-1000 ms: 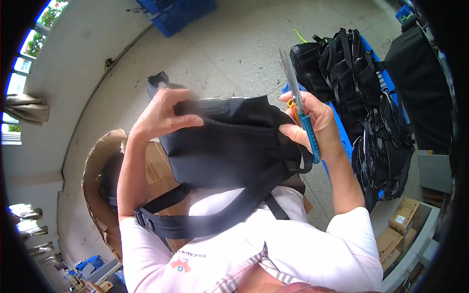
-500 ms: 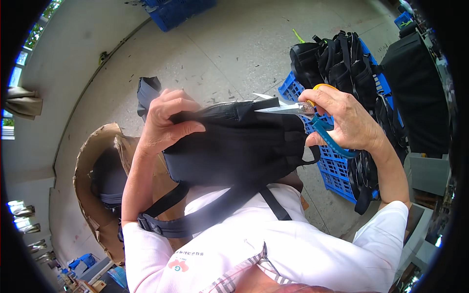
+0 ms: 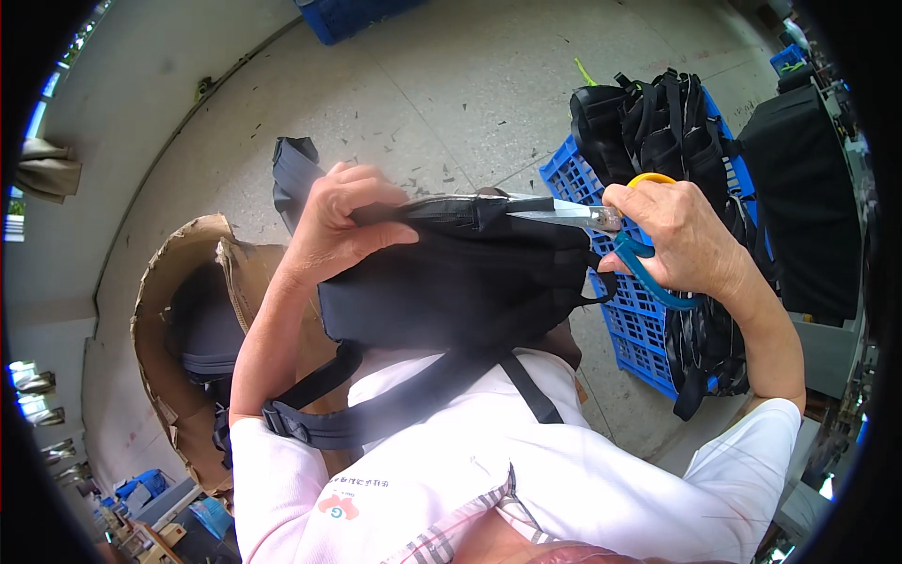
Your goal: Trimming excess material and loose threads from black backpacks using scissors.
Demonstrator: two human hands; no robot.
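A black backpack point(image 3: 451, 282) rests against my front with its straps hanging toward me, one of them lying over my left forearm. My left hand point(image 3: 348, 221) pinches the far upper edge of the bag, thumb on the near side. In my right hand point(image 3: 681, 230) is a pair of scissors point(image 3: 601, 221) with one yellow and one teal handle loop. Their blades point left and lie along the bag's seam edge, nearly together, partly behind a short black strap piece point(image 3: 531, 204). A grey strap point(image 3: 296, 174) sticks out beyond my left hand.
At right, a blue plastic crate point(image 3: 639, 338) carries a pile of black bags point(image 3: 648, 122). To the left stands an open cardboard box point(image 3: 155, 329) with a dark bag point(image 3: 211, 324) inside. Small dark scraps point(image 3: 446, 174) lie on the floor; a blue bin point(image 3: 352, 19) is at the far side.
The scissor blades have come from spread apart to nearly together at the strap piece. Both hands and the bag's edge have shifted slightly right in the picture.
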